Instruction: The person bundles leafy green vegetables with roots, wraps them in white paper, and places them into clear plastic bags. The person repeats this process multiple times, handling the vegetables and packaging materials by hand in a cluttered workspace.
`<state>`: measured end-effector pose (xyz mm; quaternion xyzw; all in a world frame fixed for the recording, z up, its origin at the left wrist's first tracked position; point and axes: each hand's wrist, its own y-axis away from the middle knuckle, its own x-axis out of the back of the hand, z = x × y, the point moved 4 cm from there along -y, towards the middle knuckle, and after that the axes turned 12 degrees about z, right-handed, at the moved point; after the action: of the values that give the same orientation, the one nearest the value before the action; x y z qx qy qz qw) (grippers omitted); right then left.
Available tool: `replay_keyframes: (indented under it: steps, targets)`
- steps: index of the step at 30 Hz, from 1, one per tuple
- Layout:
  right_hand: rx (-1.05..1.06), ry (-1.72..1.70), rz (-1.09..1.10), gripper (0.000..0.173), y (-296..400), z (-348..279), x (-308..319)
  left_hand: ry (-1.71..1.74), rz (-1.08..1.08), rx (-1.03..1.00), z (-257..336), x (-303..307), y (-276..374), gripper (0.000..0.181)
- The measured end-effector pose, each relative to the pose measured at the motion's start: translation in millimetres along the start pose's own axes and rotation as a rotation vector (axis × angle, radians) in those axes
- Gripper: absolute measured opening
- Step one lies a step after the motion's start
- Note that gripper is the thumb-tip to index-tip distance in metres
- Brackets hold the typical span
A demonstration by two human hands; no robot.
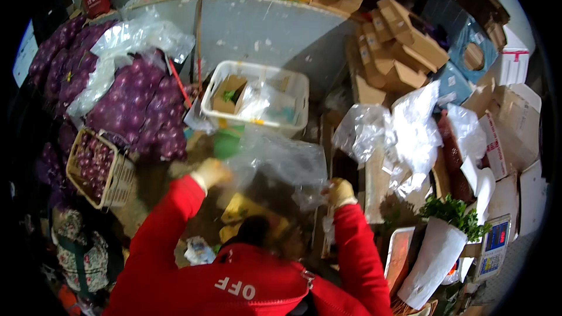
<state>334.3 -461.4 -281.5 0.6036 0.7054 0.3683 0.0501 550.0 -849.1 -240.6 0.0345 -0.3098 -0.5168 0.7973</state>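
My left hand (214,174), in a pale glove, is raised at the left edge of a large clear plastic bag (285,156); blur hides its fingertips. The bag hangs spread out between my hands. At its right edge, my right hand (340,192), gloved too, is closed on the plastic. Behind the bag stands a white plastic crate (303,109) holding a piece of cardboard, some green leaves and clear plastic film (257,101). A green round object (227,141) shows partly behind the bag. Yellow material (246,208) lies below on the floor.
Mesh sacks of red onions (131,101) and a basket of small onions (93,166) are at left. To the right are plastic bags (412,127), flattened cardboard boxes (395,48), wrapped leafy greens (439,250) and a digital scale (492,248). A grey wall (272,30) stands behind.
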Motion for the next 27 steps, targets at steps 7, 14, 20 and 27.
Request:
replay_keyframes:
  steps: [7,14,20,27]
  targets:
    - [0.621,0.894,0.261,0.114,115.9,-126.2,-11.0,0.410,-0.119,0.000,91.1,-29.7,19.1,0.021]
    - [1.286,0.848,0.186,0.054,154.7,-126.7,-59.3,0.203,-0.457,-0.411,157.3,-85.7,31.3,0.027]
    - [1.438,0.971,0.554,0.015,125.7,-118.4,-18.5,-0.270,-0.311,-0.419,155.6,-65.0,44.5,0.023]
    - [1.527,1.037,0.736,0.012,125.3,-131.5,-28.5,0.924,-0.572,-0.161,194.6,-57.5,73.5,0.022]
